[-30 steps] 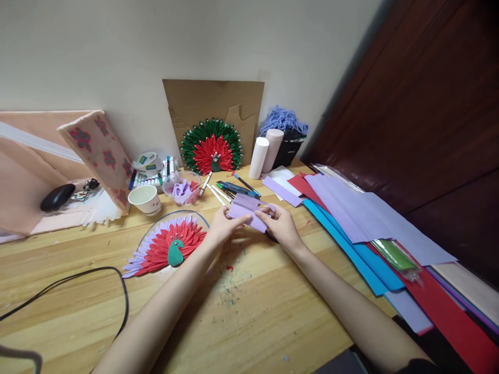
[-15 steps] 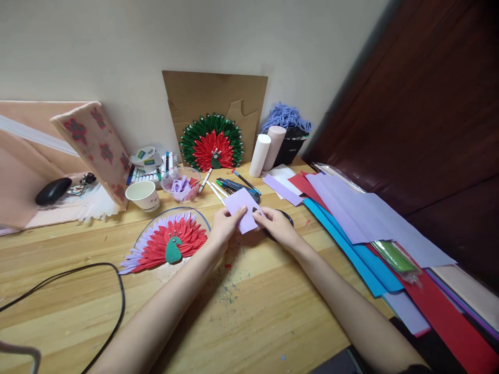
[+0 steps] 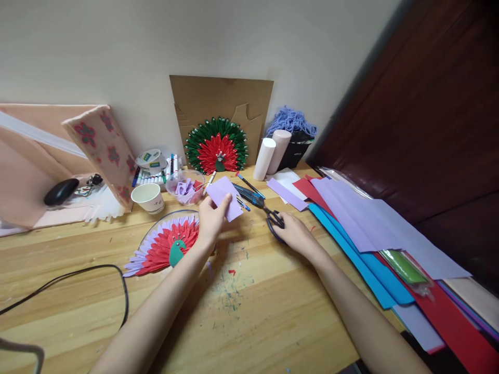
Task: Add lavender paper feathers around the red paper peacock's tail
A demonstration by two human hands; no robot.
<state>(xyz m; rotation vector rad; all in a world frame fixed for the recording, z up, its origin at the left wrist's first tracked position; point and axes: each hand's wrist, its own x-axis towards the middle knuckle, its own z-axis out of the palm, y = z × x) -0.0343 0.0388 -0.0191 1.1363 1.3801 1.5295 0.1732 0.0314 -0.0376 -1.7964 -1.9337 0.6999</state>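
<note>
Pinched between the thumb and fingers of my left hand [image 3: 212, 218] is a small piece of purple paper [image 3: 225, 195], raised above the table. My right hand [image 3: 298, 234] has its fingers closed on the black handles of a pair of scissors [image 3: 268, 212], whose blades point away to the left, over the pens. Beside my left forearm lies a paper peacock [image 3: 158, 252] with red and purple petals and a green body; the forearm hides its right side.
A clear bowl [image 3: 167, 184] of paper scraps and a paper cup [image 3: 147, 198] stand at left. Behind, a red-green peacock [image 3: 217, 150] leans on cardboard [image 3: 222, 96]. White rolls [image 3: 265, 160] stand near yarn [image 3: 290, 122]. Coloured sheets [image 3: 358, 218] fill the right side. A black cable [image 3: 83, 269] crosses the left.
My right hand has left the purple paper and moved right and down onto the scissors. My left hand, still with the paper, has shifted left. The view has turned slightly.
</note>
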